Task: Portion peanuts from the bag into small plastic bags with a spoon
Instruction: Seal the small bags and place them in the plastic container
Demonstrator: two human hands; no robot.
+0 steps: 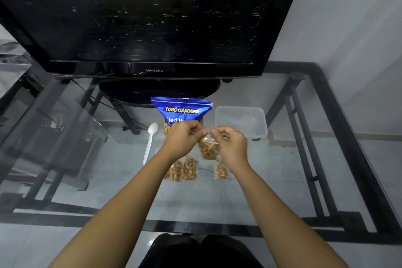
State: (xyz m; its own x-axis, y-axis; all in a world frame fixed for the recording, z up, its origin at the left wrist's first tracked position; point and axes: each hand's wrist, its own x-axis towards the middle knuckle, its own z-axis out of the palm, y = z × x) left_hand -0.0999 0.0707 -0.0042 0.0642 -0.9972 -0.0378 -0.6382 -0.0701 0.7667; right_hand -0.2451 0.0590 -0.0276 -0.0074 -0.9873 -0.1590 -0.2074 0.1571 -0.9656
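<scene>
We hold a small bag [208, 148] of peanuts up over the glass worktop [272, 169], our left hand [185, 137] and right hand [231, 143] each pinching its top edge with curled fingers, probably to press the mouth closed so nothing spills. The spoon [150, 141] lies idle to the left, within reach for the next scoop. The big bag [181, 113] stands upright just beyond our hands, mouth up so it keeps its peanuts. Three filled bags [185, 169] lie on the near side, out of the way. A clear tub [241, 121] sits to the right, seemingly empty, perhaps for finished portions.
</scene>
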